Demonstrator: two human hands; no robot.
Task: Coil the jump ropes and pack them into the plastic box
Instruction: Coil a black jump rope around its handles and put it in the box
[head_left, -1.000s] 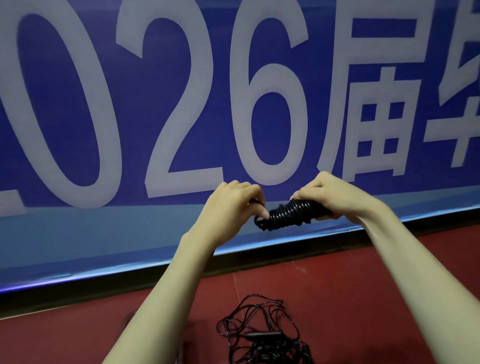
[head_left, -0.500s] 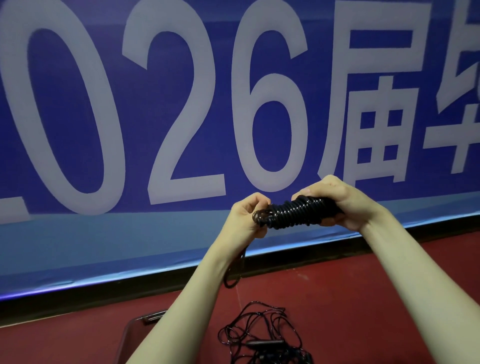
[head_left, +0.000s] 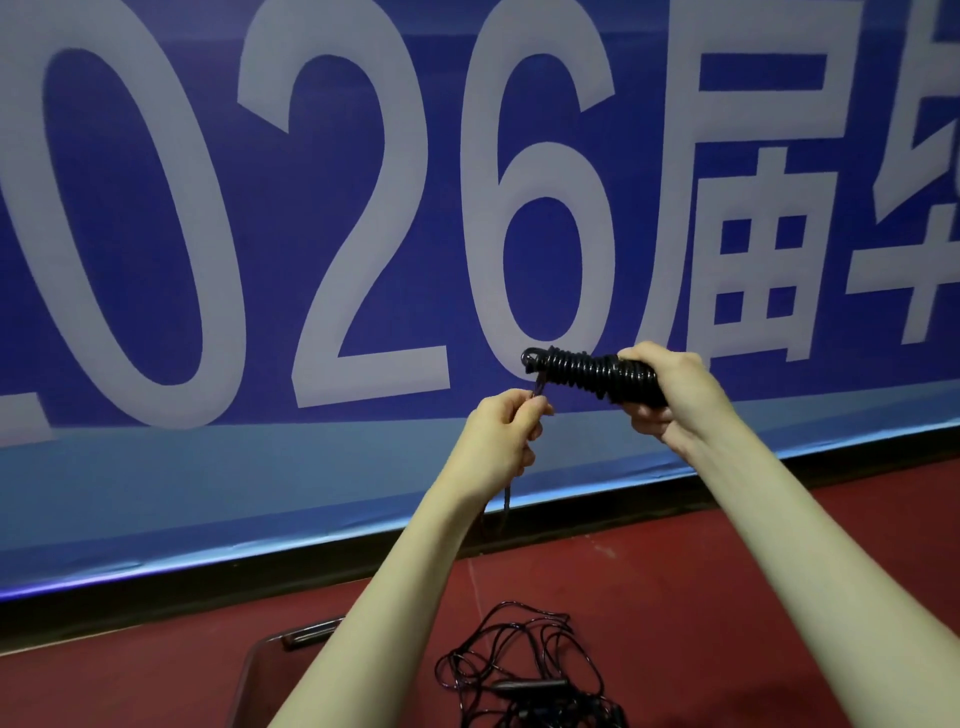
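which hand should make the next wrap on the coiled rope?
Left. The left hand already pinches the loose cord end just below the bundle's free tip, so it can probably wind on. The right hand grips the coiled jump rope by its other end, steadying it.

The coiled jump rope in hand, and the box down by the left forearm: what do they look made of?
Coiled jump rope: black, glossy cord, probably PVC or similar plastic; highlights glint along each wrap, and the tail pinched by the left hand hangs limp. Right hand grips the bundle. Plastic box: clear or smoky plastic, it seems; the red floor shows through its wall. Mostly hidden, so uncertain.
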